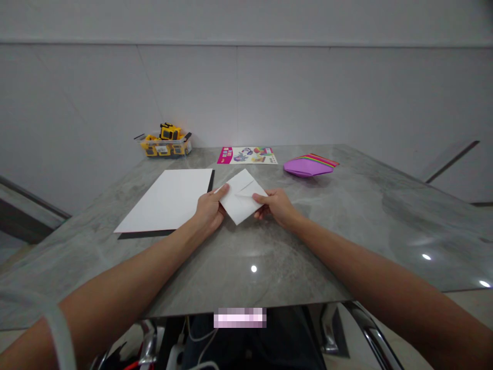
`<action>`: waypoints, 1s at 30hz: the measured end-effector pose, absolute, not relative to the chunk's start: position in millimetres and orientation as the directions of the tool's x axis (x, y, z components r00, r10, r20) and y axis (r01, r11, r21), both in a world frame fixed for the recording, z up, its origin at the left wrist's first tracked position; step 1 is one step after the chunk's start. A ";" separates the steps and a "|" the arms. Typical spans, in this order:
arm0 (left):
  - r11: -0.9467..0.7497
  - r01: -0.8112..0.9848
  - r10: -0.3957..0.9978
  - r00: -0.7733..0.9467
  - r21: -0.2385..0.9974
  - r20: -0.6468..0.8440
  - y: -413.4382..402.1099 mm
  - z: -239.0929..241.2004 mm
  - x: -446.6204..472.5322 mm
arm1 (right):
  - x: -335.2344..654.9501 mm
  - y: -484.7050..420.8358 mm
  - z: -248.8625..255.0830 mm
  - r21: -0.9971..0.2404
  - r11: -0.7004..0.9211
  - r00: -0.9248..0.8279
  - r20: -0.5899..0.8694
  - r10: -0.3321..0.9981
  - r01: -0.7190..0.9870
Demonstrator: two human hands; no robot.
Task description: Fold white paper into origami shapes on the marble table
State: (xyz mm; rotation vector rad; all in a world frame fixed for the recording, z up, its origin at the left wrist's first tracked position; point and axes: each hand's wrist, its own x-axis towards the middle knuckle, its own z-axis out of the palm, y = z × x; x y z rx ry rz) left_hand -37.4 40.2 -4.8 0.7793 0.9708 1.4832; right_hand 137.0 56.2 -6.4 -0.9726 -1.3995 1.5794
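A small folded white paper [242, 198], turned like a diamond with crease lines near its middle, is held above the table between both hands. My left hand [212, 206] pinches its left corner, thumb on top. On the opposite corner, my right hand [274, 206] has its thumb over the paper and the other fingers curled beneath. To the left lies a large white sheet or board [167, 200] with a dark layer showing under its edges. Behind and to the right sits a purple folded-paper piece [308, 166] with striped, coloured edges.
A grey marbled table [239, 277] spans the view, against a pale wall. At its back left stands a clear plastic box [165, 146] of yellow-and-black toy pieces. A printed colourful sheet [247, 155] lies at the back middle. Chrome chair parts and white cables show below the front edge.
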 end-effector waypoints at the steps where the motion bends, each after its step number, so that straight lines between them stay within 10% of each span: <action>1: -0.023 -0.447 0.986 -0.159 0.894 -0.054 40.6 -4.5 -38.2 | 135.8 53.3 -5.1 -0.994 -0.103 -0.455 -0.071 0.888 -0.047; 10: -0.091 -0.253 0.953 -0.304 0.963 0.010 38.5 -7.0 -39.5 | 135.7 43.2 -3.5 -0.980 -0.158 -0.723 -0.196 0.663 0.121; 17: -0.167 0.074 0.898 -0.400 0.983 0.182 35.4 -0.9 -50.1 | 131.3 32.3 -1.8 -0.976 0.088 -0.785 -0.106 0.610 0.199; 30: 0.104 -0.135 0.995 0.025 0.985 -0.101 23.7 3.6 -35.5 | 136.2 51.6 -9.2 -0.985 0.170 -0.298 0.156 0.942 0.023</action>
